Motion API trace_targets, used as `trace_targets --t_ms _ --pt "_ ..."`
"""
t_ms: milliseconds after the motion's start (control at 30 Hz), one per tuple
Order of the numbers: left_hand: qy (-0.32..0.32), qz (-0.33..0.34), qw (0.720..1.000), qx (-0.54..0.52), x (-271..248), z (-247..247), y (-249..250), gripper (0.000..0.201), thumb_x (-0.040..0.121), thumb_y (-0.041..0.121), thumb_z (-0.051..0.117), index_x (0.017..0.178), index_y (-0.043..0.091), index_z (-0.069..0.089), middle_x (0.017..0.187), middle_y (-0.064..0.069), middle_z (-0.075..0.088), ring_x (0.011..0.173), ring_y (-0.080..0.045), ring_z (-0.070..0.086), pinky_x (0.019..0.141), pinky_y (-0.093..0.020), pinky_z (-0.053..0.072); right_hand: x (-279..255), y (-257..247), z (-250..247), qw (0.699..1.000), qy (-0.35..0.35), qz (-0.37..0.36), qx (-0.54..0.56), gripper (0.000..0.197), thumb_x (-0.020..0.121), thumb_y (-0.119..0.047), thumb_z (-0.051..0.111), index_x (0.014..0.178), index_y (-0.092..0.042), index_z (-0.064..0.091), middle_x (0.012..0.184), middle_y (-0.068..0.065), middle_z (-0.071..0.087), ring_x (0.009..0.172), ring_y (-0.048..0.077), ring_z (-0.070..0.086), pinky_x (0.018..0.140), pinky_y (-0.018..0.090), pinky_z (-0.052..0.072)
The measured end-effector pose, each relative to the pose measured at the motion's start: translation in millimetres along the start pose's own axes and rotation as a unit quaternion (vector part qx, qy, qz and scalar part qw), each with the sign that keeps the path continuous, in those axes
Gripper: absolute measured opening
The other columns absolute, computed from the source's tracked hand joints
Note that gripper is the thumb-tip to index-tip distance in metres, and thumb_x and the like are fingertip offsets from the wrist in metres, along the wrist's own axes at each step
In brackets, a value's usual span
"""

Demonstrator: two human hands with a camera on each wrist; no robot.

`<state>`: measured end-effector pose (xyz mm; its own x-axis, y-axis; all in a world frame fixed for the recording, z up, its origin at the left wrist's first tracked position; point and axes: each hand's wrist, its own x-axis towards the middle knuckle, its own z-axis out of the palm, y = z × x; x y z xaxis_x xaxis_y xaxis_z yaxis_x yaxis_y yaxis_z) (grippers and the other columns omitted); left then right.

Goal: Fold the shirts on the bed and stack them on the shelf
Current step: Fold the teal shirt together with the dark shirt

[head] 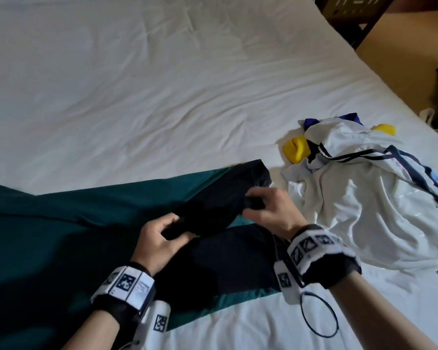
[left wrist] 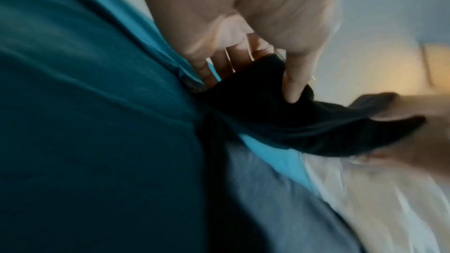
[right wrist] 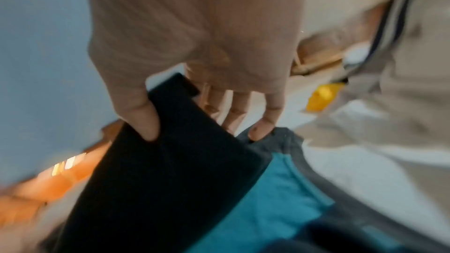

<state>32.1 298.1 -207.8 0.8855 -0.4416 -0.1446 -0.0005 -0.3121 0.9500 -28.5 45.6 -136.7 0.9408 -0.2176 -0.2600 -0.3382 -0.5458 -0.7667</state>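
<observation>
Both hands: left hand [head: 159,238] and right hand [head: 271,210] pinch black sleeve [head: 218,205] | over teal shirt [head: 74,218], to fold inward | unfolded pile [head: 364,198] right of it

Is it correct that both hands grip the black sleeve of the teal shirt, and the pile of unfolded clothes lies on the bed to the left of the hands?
Not quite: the pile of unfolded clothes lies right of the hands, as the head view shows. The left hand and right hand do grip the black sleeve of the teal shirt on the bed.
</observation>
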Motion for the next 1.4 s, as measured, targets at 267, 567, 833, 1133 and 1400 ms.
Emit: trace_targets --t_ms 267,567,833,1133,1400 --pt "0.212 -0.206 0.945 -0.143 35.1 6.3 -7.9 0.02 0.079 0.022 0.079 0.091 0.011 0.068 0.084 0.001 0.07 0.082 -0.012 0.064 0.078 -0.02 0.046 68.5 38.9 33.3 0.983 0.072 0.166 0.04 0.023 0.076 -0.04 0.078 0.074 -0.022 0.064 0.07 -0.006 0.065 0.072 0.012 0.062 0.072 0.032 0.049" --pt "0.196 -0.194 0.958 -0.079 32.0 4.1 -15.0 0.013 0.087 0.011 0.071 0.099 0.007 0.068 0.084 0.003 0.067 0.077 -0.003 0.061 0.064 -0.003 0.045 36.2 49.1 31.3 0.971 0.157 0.179 -0.038 0.013 0.081 -0.028 0.066 0.069 -0.024 0.063 0.066 -0.002 0.065 0.075 0.022 0.063 0.071 0.031 0.051" --pt "0.185 -0.203 0.961 -0.026 38.0 6.2 -29.8 0.023 0.085 0.014 0.073 0.103 0.0 0.07 0.094 -0.011 0.071 0.086 -0.018 0.064 0.089 -0.031 0.051 35.2 46.6 37.0 0.953 0.086 0.268 -0.111 0.031 0.08 -0.04 0.062 0.059 -0.021 0.05 0.072 0.002 0.06 0.086 0.029 0.061 0.086 0.043 0.05" --pt "0.028 -0.037 0.935 0.351 29.2 -81.9 -19.1 0.033 0.067 0.013 0.064 0.097 0.026 0.065 0.098 0.016 0.062 0.097 -0.012 0.054 0.087 -0.03 0.038 20.1 -27.1 128.4 0.962 0.181 -0.009 -0.203 0.037 0.074 -0.025 0.072 0.11 -0.022 0.062 0.11 0.002 0.055 0.102 0.029 0.05 0.081 0.046 0.042" --pt "-0.1 -0.104 0.736 0.662 36.9 -240.4 -40.9 0.053 0.074 0.033 0.065 0.123 0.032 0.047 0.125 0.01 0.052 0.123 -0.014 0.042 0.104 -0.051 0.024 48.5 -135.7 288.0 0.965 -0.043 -0.17 -0.193 0.058 0.067 -0.016 0.069 0.124 -0.011 0.058 0.121 0.008 0.06 0.109 0.034 0.057 0.088 0.046 0.05"
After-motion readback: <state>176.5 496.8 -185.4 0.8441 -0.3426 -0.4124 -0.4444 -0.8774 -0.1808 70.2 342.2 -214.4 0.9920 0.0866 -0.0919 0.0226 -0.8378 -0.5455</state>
